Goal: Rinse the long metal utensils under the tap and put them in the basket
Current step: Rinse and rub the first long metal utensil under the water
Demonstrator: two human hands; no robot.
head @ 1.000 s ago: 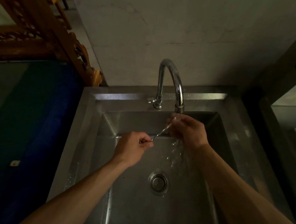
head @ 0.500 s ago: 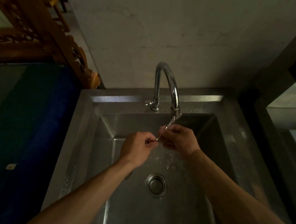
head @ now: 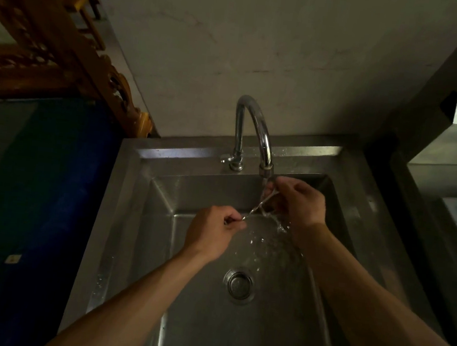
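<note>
My hands have spread apart again, stretching the utensil [head: 259, 207] back under the tap [head: 254, 130]. My left hand [head: 212, 231] pinches the near end; my right hand [head: 296, 205] curls round the far end just below the spout. Water splashes into the sink [head: 137, 219], so rinsing is underway. No basket in view yet.

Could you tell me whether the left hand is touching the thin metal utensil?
Touching: the head view shows the left hand pinching the thin metal utensil's near end.
</note>
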